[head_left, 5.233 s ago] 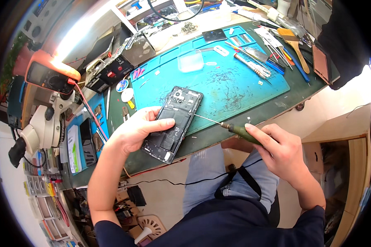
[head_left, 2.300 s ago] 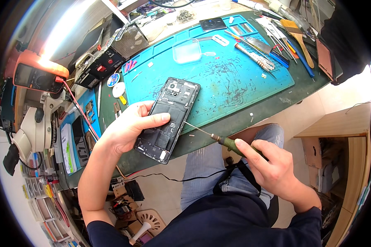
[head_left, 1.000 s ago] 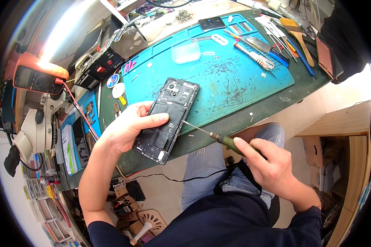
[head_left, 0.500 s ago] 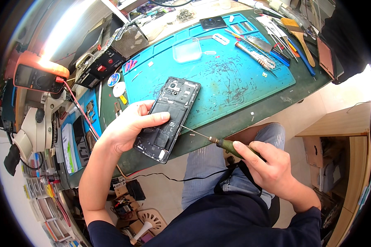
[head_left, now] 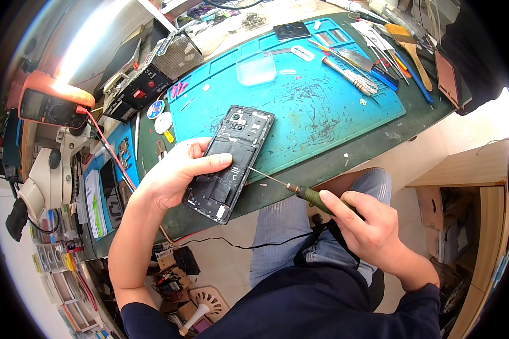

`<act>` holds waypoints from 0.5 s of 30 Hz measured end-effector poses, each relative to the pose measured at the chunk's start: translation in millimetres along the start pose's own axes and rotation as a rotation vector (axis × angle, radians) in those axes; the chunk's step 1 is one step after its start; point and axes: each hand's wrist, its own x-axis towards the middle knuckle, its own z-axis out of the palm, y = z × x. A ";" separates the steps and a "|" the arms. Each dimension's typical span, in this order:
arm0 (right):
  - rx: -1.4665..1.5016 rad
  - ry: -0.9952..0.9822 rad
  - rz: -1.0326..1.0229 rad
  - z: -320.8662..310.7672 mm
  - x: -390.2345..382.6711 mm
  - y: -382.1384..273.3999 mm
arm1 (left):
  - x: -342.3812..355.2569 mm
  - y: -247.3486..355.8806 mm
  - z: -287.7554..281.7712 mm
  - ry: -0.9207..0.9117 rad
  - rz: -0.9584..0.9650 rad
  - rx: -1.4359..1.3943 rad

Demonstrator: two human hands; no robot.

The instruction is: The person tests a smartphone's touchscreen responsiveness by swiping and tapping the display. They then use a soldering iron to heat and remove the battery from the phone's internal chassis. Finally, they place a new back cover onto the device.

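My left hand (head_left: 178, 169) grips a black smartphone with its back cover off (head_left: 240, 150) by its left long side, thumb lying across the battery area. The phone is tilted, its camera end pointing away and its lower end over the table's near edge. My right hand (head_left: 370, 226) is closed round the green handle of a thin-shafted tool (head_left: 306, 194). The slender metal shaft reaches left, and its tip meets the phone's right long edge about halfway along. Whether the tip is inside the frame's seam is too small to tell.
Under the phone's far end lies a blue repair mat (head_left: 333, 124) bearing a clear plastic box (head_left: 257, 69). Screwdrivers, tweezers and a brush (head_left: 418, 59) crowd the right. A multimeter (head_left: 48, 107) and a microscope (head_left: 45, 178) stand left. A black cord (head_left: 232, 243) crosses below the table edge.
Very little differs. The tool in my right hand has shifted and tilted slightly, its shaft moving up a touch along the phone's edge. My left hand and the phone stay nearly still.
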 end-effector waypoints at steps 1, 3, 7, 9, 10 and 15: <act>0.003 -0.004 -0.003 -0.2 -0.2 -0.5 | -0.3 0.0 0.0 0.001 -0.002 -0.002; 0.006 -0.002 -0.005 0.0 -0.5 -0.7 | 0.4 -0.2 -0.2 -0.001 -0.003 -0.003; -0.003 0.007 0.007 0.1 1.1 0.7 | 0.4 -0.1 -0.4 -0.001 -0.003 0.003; -0.007 -0.002 0.006 -0.9 2.3 0.6 | -0.9 0.2 -0.1 0.002 -0.001 0.003; -0.005 -0.010 -0.001 -1.5 2.2 0.7 | -1.5 -0.1 0.5 0.005 0.001 0.001; 0.017 0.005 -0.027 2.1 -2.4 0.2 | -1.0 1.3 1.4 -0.003 0.001 0.003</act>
